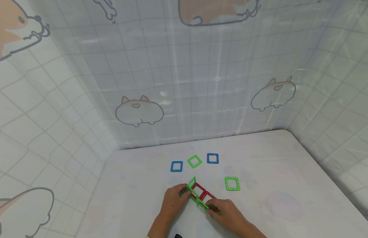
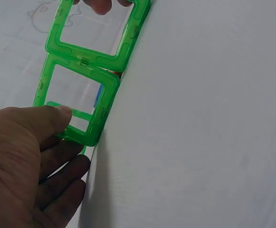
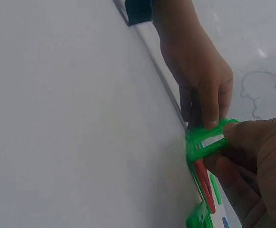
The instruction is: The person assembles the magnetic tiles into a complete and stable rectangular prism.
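Observation:
Two red square magnetic tiles (image 1: pixel 203 194) lie flat side by side on the white table. Green square tiles stand along their near edge, and another green tile (image 1: pixel 191 182) stands at the left end. My left hand (image 1: pixel 173 199) is at the left corner; in the left wrist view its thumb and fingers pinch a green square tile (image 2: pixel 110 95). Beside that tile stands a second green square tile (image 2: pixel 123 59), touching it. My right hand (image 1: pixel 227 211) pinches this second tile at the right end, thumb on its frame. The right fingertips are partly hidden in the head view.
Behind the hands lie a blue square tile (image 1: pixel 176 166), a turned green tile (image 1: pixel 194 161) and another blue tile (image 1: pixel 213 158). A green tile (image 1: pixel 232 183) lies further right. A curtain (image 1: pixel 201 82) with cartoon dogs surrounds the table (image 1: pixel 136 185). A small black object (image 1: pixel 178 236) shows at the bottom.

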Demonstrator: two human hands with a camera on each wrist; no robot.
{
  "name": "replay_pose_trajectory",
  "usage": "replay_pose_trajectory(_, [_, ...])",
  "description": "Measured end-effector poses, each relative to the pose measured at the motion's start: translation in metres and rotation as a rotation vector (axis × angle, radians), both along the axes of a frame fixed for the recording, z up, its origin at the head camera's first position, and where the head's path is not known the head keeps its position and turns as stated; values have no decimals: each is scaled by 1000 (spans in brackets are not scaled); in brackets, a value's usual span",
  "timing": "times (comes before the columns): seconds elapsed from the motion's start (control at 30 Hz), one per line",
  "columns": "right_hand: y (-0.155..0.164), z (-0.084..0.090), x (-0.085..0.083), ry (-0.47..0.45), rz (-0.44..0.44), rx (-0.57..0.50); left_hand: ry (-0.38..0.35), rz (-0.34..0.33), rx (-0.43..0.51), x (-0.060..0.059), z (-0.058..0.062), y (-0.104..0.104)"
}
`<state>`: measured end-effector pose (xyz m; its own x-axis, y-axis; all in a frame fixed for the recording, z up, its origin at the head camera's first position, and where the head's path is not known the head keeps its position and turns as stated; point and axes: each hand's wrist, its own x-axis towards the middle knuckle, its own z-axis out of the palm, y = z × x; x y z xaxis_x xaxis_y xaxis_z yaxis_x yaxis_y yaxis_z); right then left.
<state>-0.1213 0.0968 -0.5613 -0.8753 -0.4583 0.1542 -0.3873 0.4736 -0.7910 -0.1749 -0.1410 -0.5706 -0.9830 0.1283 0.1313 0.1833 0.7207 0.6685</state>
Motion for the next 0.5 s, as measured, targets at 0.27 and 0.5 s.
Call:
replay_pose_trajectory(0.27, [-11, -4, 7, 19, 12, -61, 21, 31, -2, 2, -7, 1])
replay_pose_trajectory(0.5, [-22, -1, 11, -75, 21, -74, 36, 43, 51, 3, -7, 1])
